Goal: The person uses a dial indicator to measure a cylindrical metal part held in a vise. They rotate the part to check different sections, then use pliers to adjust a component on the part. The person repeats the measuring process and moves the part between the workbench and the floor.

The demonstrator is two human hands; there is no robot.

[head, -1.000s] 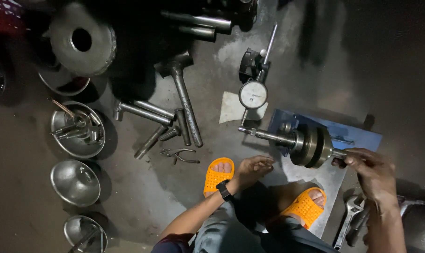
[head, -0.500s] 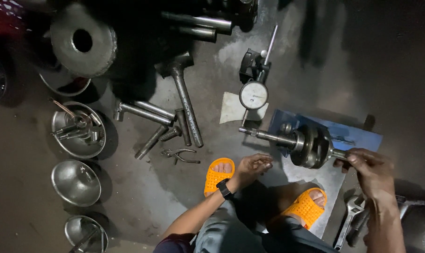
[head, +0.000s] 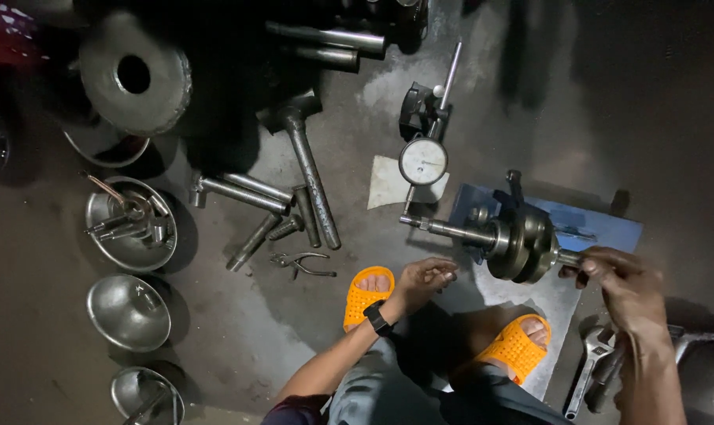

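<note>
Little had moved: the right hand (head: 621, 283) still gripped the crankshaft (head: 514, 240) end; the left hand (head: 428, 277) hovered loosely curled, grasping nothing.

Head camera looks steeply down at floor (head: 239, 330).

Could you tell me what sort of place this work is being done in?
Probably a mechanic's workshop floor: a crankshaft rests on a blue stand beside a dial gauge, with steel bowls of parts and a hammer nearby.
</note>
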